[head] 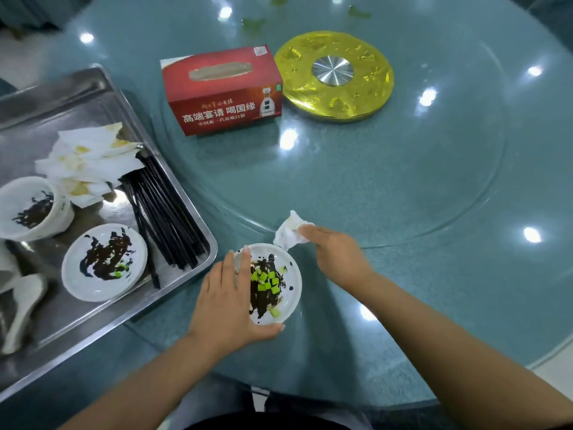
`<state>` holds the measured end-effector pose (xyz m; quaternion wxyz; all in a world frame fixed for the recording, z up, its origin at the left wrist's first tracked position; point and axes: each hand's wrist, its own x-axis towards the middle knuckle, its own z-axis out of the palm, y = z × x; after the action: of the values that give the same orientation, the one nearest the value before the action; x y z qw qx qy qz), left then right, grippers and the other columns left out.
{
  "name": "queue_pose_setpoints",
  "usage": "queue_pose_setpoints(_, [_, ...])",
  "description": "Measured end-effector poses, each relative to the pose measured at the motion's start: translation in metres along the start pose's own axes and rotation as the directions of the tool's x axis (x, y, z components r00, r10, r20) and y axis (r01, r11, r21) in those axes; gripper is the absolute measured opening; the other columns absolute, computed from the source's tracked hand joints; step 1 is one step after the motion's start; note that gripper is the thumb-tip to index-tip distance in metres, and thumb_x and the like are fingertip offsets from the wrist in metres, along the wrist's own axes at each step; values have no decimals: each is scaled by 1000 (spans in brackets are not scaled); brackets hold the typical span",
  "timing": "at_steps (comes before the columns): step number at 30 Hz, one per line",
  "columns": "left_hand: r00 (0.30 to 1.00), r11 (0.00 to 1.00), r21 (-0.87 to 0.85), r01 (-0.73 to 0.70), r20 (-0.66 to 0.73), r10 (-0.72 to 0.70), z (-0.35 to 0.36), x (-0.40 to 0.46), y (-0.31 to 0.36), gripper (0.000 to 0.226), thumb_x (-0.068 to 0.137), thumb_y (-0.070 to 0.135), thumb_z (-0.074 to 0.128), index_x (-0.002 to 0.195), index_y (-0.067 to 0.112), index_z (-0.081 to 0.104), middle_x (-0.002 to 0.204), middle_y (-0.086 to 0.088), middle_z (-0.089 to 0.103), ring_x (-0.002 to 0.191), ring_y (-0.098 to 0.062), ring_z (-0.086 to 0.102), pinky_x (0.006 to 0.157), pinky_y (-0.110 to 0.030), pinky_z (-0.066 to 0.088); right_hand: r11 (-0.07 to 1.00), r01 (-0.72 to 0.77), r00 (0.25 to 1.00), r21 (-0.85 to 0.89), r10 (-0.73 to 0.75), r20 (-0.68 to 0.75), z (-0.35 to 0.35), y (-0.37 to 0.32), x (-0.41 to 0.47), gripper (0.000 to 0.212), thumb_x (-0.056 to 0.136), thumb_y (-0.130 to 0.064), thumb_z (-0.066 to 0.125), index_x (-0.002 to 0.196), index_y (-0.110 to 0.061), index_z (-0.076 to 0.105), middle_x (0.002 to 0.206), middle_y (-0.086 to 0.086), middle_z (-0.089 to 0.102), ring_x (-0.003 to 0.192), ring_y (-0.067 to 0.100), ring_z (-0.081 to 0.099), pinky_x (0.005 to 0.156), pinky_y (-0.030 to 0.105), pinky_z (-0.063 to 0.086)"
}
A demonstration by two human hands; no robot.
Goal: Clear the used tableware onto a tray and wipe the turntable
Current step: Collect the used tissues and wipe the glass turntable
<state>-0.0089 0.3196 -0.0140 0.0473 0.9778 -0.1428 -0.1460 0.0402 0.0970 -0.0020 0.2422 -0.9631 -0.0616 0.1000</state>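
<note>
My left hand (229,302) grips a small white plate (288,293) smeared with dark sauce and green bits, fingers over its far rim and thumb under its near edge. It sits at the glass table's near edge, right of the steel tray (186,193). My right hand (336,257) holds a crumpled white tissue (288,232) against the rim of the glass turntable (403,187). On the tray lie a second sauce-stained plate (104,262), a white cup (34,209) with dark residue, black chopsticks (164,209), used tissues (86,156) and a white spoon (23,308).
A red tissue box (223,91) stands on the turntable at the back, with a gold disc (335,76) with a silver centre beside it. Green scraps (252,24) lie on the far side of the glass. The tray overhangs the table's left edge.
</note>
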Motion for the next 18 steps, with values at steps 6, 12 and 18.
queue_pose_setpoints(6, [984, 988, 9, 152, -97, -151, -35, -14, -50, 139, 49, 96, 39, 150, 3, 15, 145, -24, 36, 128, -41, 40, 106, -53, 33, 984, 159, 986, 86, -153, -73, -3, -62, 33, 55, 79, 15, 44, 120, -14, 65, 122, 5, 66, 94, 34, 65, 74, 33, 48])
queue_pose_setpoints(12, [919, 924, 7, 382, -109, -379, -58, -23, -135, 139, 48, 99, 27, 147, 2, 20, 141, -30, 38, 126, -46, 39, 106, -55, 31, 958, 267, 964, 103, -264, -41, 12, -124, 66, 53, 80, 14, 44, 123, -9, 63, 128, 9, 62, 111, 30, 62, 95, 35, 48])
queue_pose_setpoints(18, [912, 910, 66, 410, -41, -408, -57, -21, -198, 139, 47, 99, 22, 149, 5, 11, 147, -25, 28, 133, -42, 28, 115, -51, 17, 951, 287, 953, 120, -296, 68, 45, -172, 96, 49, 85, 9, 45, 126, -13, 62, 133, 7, 58, 120, 24, 57, 102, 25, 38])
